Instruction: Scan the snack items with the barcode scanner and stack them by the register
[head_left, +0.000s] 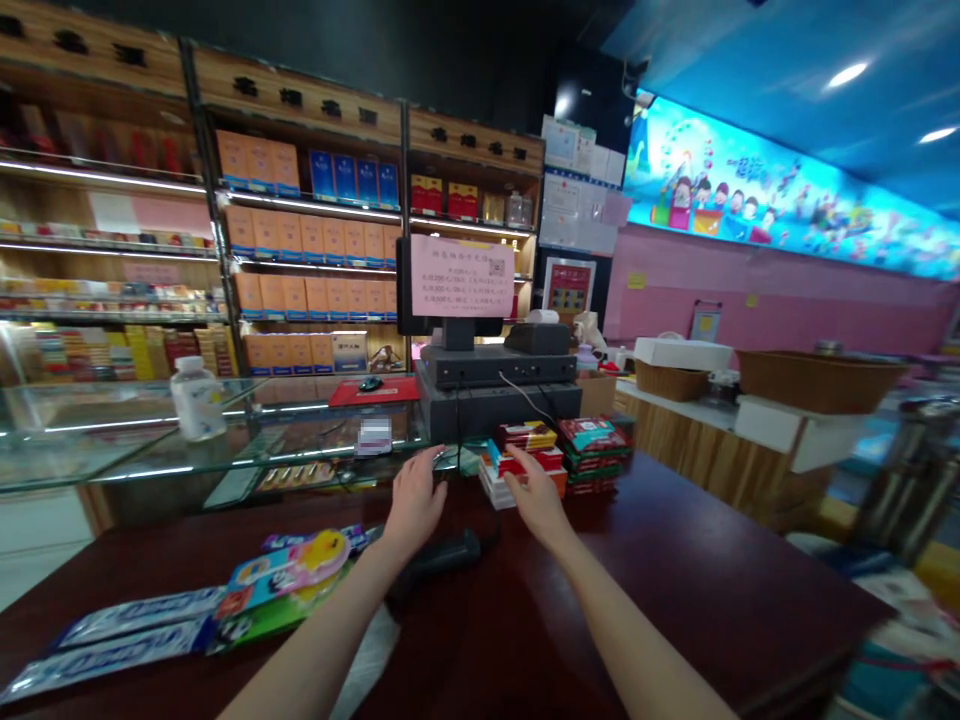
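Low over the shop counter, left hand and right hand spread empty fingers.

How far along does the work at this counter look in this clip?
Apparently done: the red-topped stack and green-and-red stack stand built on the dark wooden counter. In hand: the right hand is open at the red-topped stack, gripping nothing; the open left hand hovers empty above the black handheld scanner. Apparently left: the flat blue-and-silver packs still lie unstacked at lower left.
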